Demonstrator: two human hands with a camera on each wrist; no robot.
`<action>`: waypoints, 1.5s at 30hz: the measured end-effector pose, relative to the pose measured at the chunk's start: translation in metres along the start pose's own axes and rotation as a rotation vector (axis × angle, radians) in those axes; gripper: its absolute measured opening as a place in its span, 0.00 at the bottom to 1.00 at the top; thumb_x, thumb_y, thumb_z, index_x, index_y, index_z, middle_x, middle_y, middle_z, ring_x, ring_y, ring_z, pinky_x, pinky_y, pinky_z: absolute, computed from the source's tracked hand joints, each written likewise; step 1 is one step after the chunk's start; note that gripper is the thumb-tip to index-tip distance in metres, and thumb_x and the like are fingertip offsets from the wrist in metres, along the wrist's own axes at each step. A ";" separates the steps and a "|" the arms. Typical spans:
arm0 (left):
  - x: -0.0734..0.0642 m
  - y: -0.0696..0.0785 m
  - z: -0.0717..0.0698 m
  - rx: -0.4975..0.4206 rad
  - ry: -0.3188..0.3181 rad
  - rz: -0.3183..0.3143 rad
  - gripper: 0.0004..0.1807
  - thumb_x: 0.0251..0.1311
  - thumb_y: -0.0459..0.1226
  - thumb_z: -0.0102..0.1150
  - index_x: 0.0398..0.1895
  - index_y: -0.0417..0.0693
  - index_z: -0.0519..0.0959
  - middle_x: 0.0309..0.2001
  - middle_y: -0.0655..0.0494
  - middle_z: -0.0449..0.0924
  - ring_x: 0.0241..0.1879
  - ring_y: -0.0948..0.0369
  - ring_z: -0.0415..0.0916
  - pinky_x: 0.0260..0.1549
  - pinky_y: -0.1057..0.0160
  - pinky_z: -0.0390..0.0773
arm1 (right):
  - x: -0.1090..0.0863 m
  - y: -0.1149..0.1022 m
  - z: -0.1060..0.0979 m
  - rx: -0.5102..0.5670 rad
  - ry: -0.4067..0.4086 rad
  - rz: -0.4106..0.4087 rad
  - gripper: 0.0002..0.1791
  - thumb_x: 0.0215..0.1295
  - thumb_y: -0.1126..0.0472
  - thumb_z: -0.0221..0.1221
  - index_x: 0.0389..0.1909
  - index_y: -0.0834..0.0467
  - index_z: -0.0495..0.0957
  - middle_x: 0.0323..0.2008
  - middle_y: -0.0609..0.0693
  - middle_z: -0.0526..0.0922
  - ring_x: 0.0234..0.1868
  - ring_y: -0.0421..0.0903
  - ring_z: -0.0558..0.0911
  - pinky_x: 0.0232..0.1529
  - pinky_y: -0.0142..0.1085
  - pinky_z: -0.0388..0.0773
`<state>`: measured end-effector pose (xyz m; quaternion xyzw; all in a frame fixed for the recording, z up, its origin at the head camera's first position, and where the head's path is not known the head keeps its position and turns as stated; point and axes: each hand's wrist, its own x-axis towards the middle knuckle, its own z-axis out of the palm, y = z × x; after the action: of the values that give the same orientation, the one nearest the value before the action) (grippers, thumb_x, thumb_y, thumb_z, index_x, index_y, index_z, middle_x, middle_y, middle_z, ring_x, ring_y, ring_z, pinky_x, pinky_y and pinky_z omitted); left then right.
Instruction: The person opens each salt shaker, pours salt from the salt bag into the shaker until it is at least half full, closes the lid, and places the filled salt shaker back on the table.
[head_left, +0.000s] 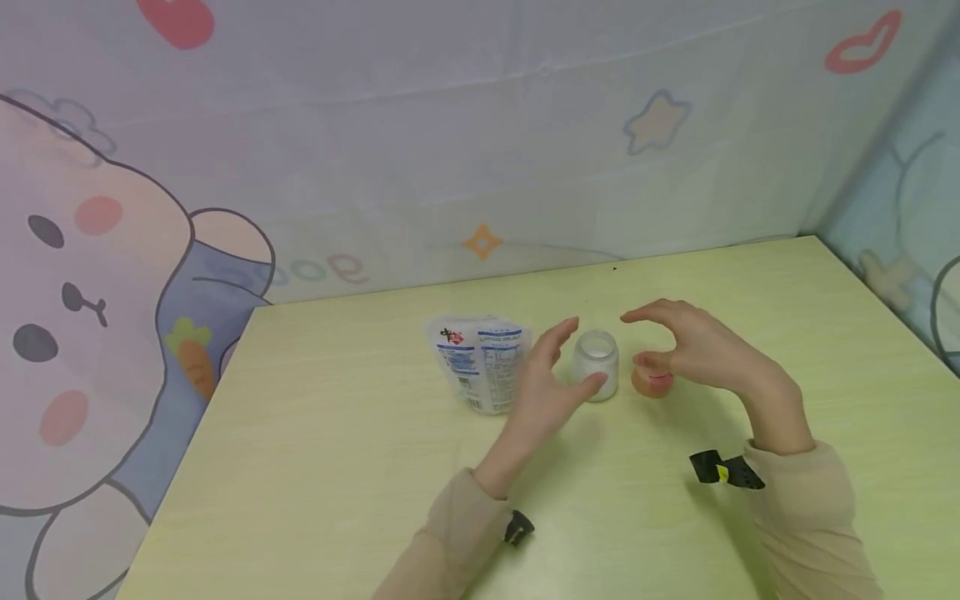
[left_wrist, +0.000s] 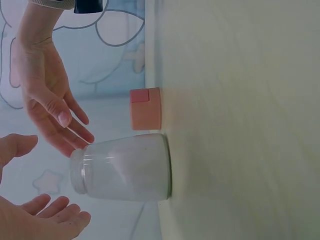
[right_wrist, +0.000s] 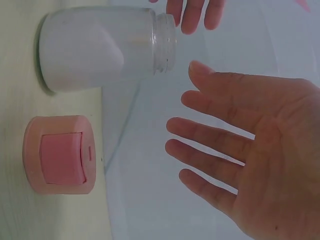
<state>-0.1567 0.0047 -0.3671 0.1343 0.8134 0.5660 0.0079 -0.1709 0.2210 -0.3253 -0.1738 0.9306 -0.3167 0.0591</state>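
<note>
A glass jar (head_left: 600, 363) with white contents stands upright on the table, its threaded mouth uncovered. Just right of it, a round orange-pink lid (head_left: 652, 384) with a pink flap rests on the tabletop. My left hand (head_left: 538, 385) is at the jar's left side, thumb and fingers spread and holding nothing; its thumb overlaps the jar in the head view. Over the lid hovers my right hand (head_left: 705, 346), fingers extended and apart, with nothing in it. The right wrist view shows that hand's palm (right_wrist: 280, 145) beyond the jar's mouth. Left of the left hand stands a printed plastic pouch (head_left: 480, 367).
The pale yellow-green table (head_left: 322, 467) runs back to a wall covered by a printed cloth (head_left: 420, 150) with cartoon figures. Another patterned cloth (head_left: 918, 192) hangs along the right side. Dark straps (head_left: 726, 471) show at both sleeve cuffs.
</note>
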 end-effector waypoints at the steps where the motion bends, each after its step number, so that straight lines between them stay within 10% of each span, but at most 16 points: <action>1: 0.001 -0.001 0.001 -0.003 -0.001 -0.012 0.39 0.52 0.36 0.69 0.69 0.55 0.65 0.68 0.55 0.68 0.69 0.54 0.63 0.68 0.52 0.64 | 0.001 0.001 0.001 -0.001 -0.004 0.003 0.28 0.60 0.60 0.63 0.62 0.57 0.71 0.63 0.60 0.71 0.66 0.61 0.65 0.63 0.61 0.62; 45: 0.033 -0.026 0.040 -0.149 0.047 -0.339 0.40 0.44 0.33 0.73 0.64 0.51 0.68 0.64 0.49 0.71 0.64 0.51 0.68 0.65 0.48 0.65 | 0.017 0.041 0.026 -0.075 -0.176 -0.056 0.22 0.49 0.69 0.61 0.50 0.65 0.78 0.35 0.52 0.77 0.37 0.46 0.72 0.41 0.39 0.70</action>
<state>-0.1872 0.0402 -0.4005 -0.0187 0.7801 0.6183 0.0942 -0.1929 0.2302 -0.3707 -0.2292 0.9276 -0.2669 0.1253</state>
